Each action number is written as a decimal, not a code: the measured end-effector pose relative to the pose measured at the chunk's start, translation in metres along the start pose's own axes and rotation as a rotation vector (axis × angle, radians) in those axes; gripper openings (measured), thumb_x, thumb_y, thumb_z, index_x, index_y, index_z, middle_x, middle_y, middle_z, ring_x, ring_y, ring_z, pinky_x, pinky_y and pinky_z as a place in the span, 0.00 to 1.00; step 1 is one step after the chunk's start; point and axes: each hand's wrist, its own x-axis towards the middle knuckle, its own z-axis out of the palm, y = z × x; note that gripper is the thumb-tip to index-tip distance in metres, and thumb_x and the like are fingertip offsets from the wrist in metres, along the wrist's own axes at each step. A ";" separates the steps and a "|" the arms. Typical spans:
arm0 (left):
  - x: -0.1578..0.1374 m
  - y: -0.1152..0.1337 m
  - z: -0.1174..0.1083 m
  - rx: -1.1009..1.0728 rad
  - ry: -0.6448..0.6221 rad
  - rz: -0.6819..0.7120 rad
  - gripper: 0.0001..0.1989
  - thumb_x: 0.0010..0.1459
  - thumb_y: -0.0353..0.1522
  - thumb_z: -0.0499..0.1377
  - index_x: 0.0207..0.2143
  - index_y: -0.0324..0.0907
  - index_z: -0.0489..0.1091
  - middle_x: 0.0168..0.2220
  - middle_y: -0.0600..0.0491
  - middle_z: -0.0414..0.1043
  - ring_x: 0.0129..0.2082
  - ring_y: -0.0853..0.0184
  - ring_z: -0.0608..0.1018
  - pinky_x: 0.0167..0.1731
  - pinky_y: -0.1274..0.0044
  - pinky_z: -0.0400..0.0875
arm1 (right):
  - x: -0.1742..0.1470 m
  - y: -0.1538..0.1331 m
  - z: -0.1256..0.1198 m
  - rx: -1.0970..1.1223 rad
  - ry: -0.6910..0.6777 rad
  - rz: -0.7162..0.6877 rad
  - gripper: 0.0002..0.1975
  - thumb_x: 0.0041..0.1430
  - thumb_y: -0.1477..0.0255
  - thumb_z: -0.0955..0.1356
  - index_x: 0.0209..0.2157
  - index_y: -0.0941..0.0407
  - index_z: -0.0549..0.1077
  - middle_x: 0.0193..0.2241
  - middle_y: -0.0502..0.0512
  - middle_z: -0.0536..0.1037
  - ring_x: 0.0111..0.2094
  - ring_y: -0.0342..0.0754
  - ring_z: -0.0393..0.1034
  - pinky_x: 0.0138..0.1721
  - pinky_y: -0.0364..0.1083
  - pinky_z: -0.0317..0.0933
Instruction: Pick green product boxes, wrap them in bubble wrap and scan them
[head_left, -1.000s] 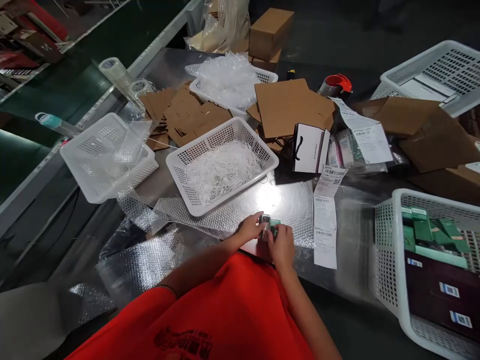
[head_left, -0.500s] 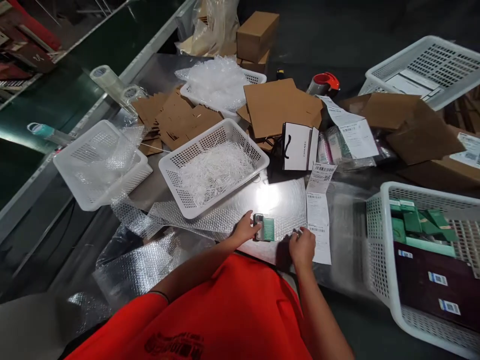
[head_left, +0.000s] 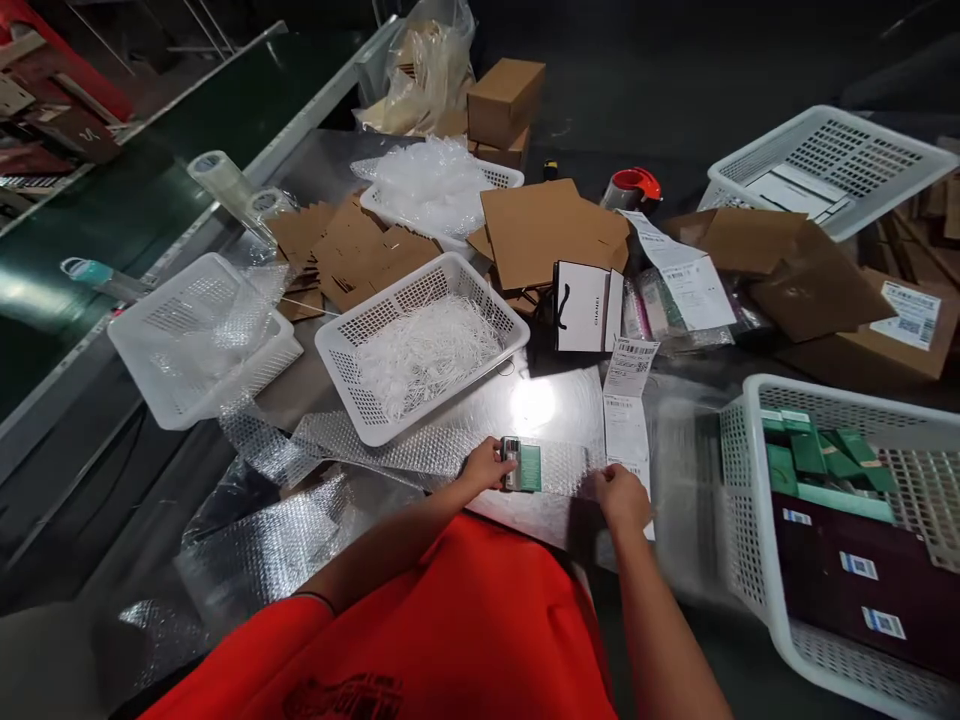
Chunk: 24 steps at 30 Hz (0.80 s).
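Note:
My left hand (head_left: 484, 466) is closed at the left edge of a small dark-and-clear packet (head_left: 511, 466), thumb and fingers pressed on it. A small green box (head_left: 530, 468) lies against the packet's right side. Both rest on a strip of bubble wrap (head_left: 566, 468) stretched across the metal table. At the strip's right end, my right hand (head_left: 624, 498) pinches the bubble wrap between thumb and fingers. Just beyond this hand, a printed label strip (head_left: 625, 425) lies on the table, partly covered by it.
A white basket of shredded filler (head_left: 420, 350) stands ahead, with a basket of bubble wrap (head_left: 199, 345) to its left. At right, a white basket (head_left: 750, 480) holds green boxes and dark flat boxes. Cardboard sheets (head_left: 555, 230) and a white paper bag (head_left: 581, 308) lie behind.
My right hand has moved right and slightly nearer my body, pulling the bubble wrap's end out flat past the green box. My left hand stays at the packet. The camera view has shifted slightly.

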 end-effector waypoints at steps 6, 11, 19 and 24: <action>0.007 -0.002 0.002 -0.034 0.007 -0.022 0.19 0.51 0.30 0.66 0.44 0.40 0.64 0.36 0.55 0.70 0.29 0.70 0.75 0.24 0.79 0.75 | -0.027 -0.026 -0.013 0.259 -0.165 -0.368 0.11 0.49 0.61 0.65 0.20 0.52 0.67 0.21 0.50 0.74 0.27 0.49 0.69 0.31 0.45 0.58; 0.017 -0.007 0.002 -0.075 -0.033 -0.020 0.16 0.50 0.28 0.66 0.40 0.41 0.64 0.26 0.62 0.66 0.25 0.72 0.73 0.23 0.81 0.73 | -0.048 -0.068 0.031 0.402 -0.259 -0.521 0.10 0.49 0.60 0.63 0.20 0.51 0.63 0.17 0.48 0.72 0.24 0.49 0.67 0.28 0.45 0.57; 0.023 -0.020 -0.002 -0.257 -0.199 0.076 0.14 0.48 0.33 0.67 0.29 0.41 0.62 0.21 0.64 0.61 0.19 0.77 0.68 0.23 0.83 0.66 | -0.046 -0.072 0.068 0.476 -0.273 -0.536 0.15 0.52 0.53 0.59 0.23 0.49 0.58 0.19 0.50 0.70 0.24 0.50 0.67 0.28 0.48 0.61; 0.015 -0.026 -0.009 -0.370 -0.281 0.167 0.20 0.55 0.50 0.59 0.31 0.41 0.64 0.29 0.57 0.68 0.28 0.72 0.72 0.29 0.80 0.68 | -0.048 -0.077 0.069 0.403 -0.224 -0.535 0.13 0.53 0.55 0.59 0.24 0.49 0.59 0.21 0.52 0.71 0.26 0.52 0.67 0.31 0.50 0.62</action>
